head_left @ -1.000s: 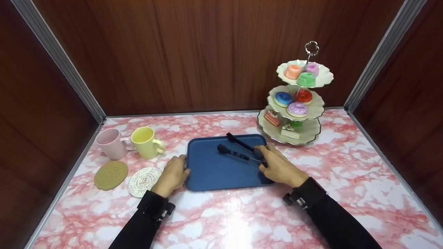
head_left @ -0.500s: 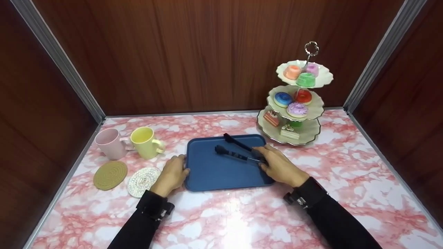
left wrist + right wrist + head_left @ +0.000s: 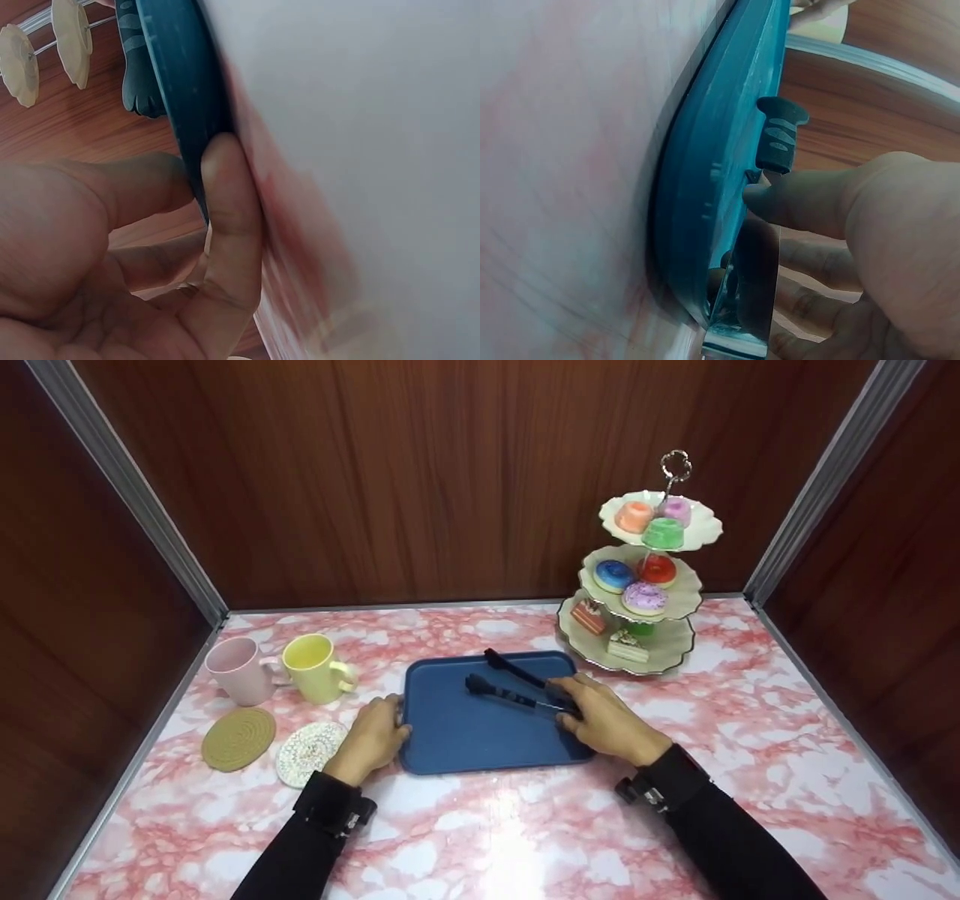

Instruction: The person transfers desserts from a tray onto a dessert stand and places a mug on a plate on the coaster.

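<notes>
A blue rectangular tray (image 3: 457, 742) lies on the table. My left hand (image 3: 373, 735) pinches its left rim; in the left wrist view the thumb is over the tray edge (image 3: 184, 75) and a finger is underneath. Black-tipped serving tongs (image 3: 514, 697) rest on the tray, spread apart, with their tips toward the upper left. My right hand (image 3: 604, 718) holds the tongs' handle end above the tray's right side. In the right wrist view, thumb and fingers lie on opposite sides of the tongs' metal arms (image 3: 754, 262). The hand covers most of the handle end in the head view.
A three-tier stand (image 3: 679, 634) with toy cakes and donuts stands behind the right hand. Left of the tray are a pink mug (image 3: 241, 673), a yellow mug (image 3: 311, 675), a tan coaster (image 3: 238, 739) and a white speckled coaster (image 3: 307, 754). Wooden panels enclose the table.
The tongs have shifted slightly left on the tray, along with small movements of the right fingers. My left hand and the tray look unmoved.
</notes>
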### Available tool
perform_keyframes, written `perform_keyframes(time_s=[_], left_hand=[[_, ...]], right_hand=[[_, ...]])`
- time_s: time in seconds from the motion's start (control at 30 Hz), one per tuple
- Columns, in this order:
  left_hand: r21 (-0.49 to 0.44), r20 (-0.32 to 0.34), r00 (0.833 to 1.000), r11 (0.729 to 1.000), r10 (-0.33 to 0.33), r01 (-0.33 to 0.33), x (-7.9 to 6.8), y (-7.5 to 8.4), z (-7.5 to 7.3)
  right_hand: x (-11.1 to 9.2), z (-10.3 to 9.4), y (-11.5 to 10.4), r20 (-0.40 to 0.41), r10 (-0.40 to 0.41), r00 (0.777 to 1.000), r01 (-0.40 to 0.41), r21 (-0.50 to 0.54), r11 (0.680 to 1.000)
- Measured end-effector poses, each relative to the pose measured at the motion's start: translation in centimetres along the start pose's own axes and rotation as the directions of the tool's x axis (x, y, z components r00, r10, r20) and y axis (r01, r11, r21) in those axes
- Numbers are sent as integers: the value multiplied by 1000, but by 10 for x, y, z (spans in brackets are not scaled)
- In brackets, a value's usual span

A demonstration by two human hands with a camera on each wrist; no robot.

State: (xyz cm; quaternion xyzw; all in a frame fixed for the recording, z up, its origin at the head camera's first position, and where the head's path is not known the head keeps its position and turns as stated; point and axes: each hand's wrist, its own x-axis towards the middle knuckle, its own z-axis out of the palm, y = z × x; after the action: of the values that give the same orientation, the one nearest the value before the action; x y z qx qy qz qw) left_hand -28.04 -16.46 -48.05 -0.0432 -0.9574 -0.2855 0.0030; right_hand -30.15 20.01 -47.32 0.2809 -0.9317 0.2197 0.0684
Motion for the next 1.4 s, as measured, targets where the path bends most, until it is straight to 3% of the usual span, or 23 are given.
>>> perform_keyframes(time_s=[0.4,0.8,1.0,1.4], left_hand=[[-3,-7,1000,1000,16,-16,1,3,-4],[-5,-71,997,1000,27,-27,-7,-4,-14],[14,-100,995,1000,30,-28,-15,-14,-23],[33,-161,987,999,15,-10,-29,-49,-45]], right_hand=[[-1,-1,0,-99,13,995,-14,-10,1000],[3,-1,-13,-143,-61,988,57,-31,998],[6,-2,-21,-153,-85,985,79,-47,996],[16,2,-43,-150,-134,980,127,-55,990]])
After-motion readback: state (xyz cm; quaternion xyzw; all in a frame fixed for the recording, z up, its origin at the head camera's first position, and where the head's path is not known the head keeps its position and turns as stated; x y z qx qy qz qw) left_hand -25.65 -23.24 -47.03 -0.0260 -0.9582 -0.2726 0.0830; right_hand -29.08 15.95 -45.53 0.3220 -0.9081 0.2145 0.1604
